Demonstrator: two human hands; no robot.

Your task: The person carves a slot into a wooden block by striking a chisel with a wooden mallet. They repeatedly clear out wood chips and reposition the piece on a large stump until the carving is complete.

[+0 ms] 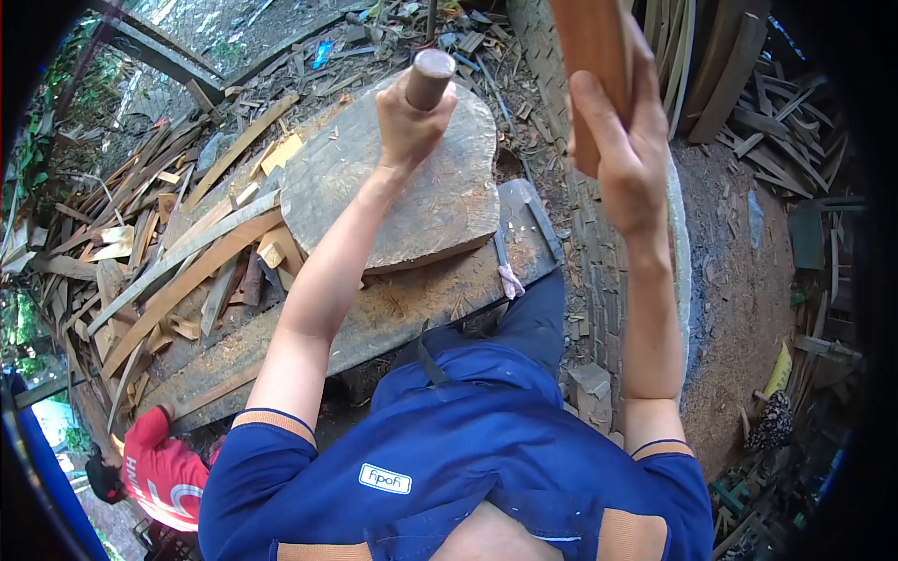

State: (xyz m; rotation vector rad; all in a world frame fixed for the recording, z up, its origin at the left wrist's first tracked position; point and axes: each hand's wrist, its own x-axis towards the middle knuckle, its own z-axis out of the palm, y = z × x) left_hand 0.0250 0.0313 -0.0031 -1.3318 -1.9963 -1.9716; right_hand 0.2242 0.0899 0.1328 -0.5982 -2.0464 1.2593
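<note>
My left hand point(412, 117) is closed around a thick round wooden handle point(430, 79), its blunt end facing up toward me. Whatever may be at the handle's other end is hidden by my fist. A wide, flat slab of tree trunk point(374, 206) lies beneath that hand. Raised at the upper right, my right hand point(629, 150) grips a smooth brown piece of wood point(594, 47), thumb along its face. The top of this piece runs out of view.
The slab rests on a sawdust-covered bench point(402, 290), with a narrow tool with a cloth-wrapped end point(508, 271) beside it. Scrap wood point(140, 243) piles up at left. Planks point(730, 75) lean at upper right. A person in red point(164, 467) is at lower left.
</note>
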